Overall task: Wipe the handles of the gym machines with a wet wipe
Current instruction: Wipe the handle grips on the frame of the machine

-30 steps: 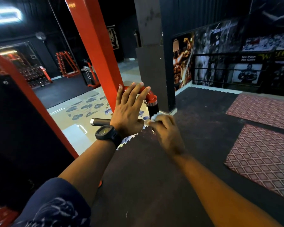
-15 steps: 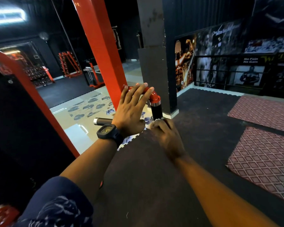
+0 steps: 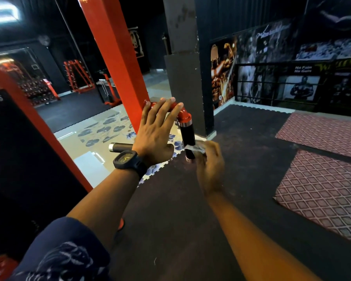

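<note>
Pinching one wet wipe (image 3: 195,148), right grip (image 3: 210,167) touches upright handle (image 3: 187,136), one of two.

Your right hand (image 3: 210,165) is blurred, so you cannot make out its separate fingers. It pinches the wet wipe (image 3: 192,147), most of which is tucked behind them. The wipe covers a band of the upright black handle (image 3: 187,134). Your left hand (image 3: 154,134) hides the middle of the red bar (image 3: 183,116) and the near end of the horizontal handle (image 3: 120,147). Your sleeve (image 3: 65,256) runs off the bottom edge.
</note>
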Demonstrator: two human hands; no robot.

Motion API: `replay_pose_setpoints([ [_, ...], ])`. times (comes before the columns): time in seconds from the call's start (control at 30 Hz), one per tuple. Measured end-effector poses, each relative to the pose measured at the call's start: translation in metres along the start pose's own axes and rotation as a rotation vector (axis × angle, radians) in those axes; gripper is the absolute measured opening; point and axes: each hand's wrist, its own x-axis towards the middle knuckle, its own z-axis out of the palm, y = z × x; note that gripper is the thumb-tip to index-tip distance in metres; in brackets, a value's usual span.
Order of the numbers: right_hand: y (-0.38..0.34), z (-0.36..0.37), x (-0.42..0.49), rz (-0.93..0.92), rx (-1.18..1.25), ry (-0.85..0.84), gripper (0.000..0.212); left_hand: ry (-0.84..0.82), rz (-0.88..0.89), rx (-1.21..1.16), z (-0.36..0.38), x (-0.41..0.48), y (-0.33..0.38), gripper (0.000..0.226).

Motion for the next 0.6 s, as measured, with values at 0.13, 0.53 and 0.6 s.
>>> replay_pose_setpoints([
  [0.13,-0.009,0.004,-0.010,0.134,0.139,0.152,0.047,-0.001,0.003,-0.002,0.001,-0.001,0.000,0.114],
  [0.53,-0.008,0.006,0.021,0.120,0.163,0.105,0.018,0.014,0.011,-0.006,-0.002,-0.002,0.000,0.114],
  [0.6,0.004,0.006,0.012,0.186,0.174,0.055,0.016,0.006,0.010,-0.003,-0.004,-0.001,-0.001,0.115],
])
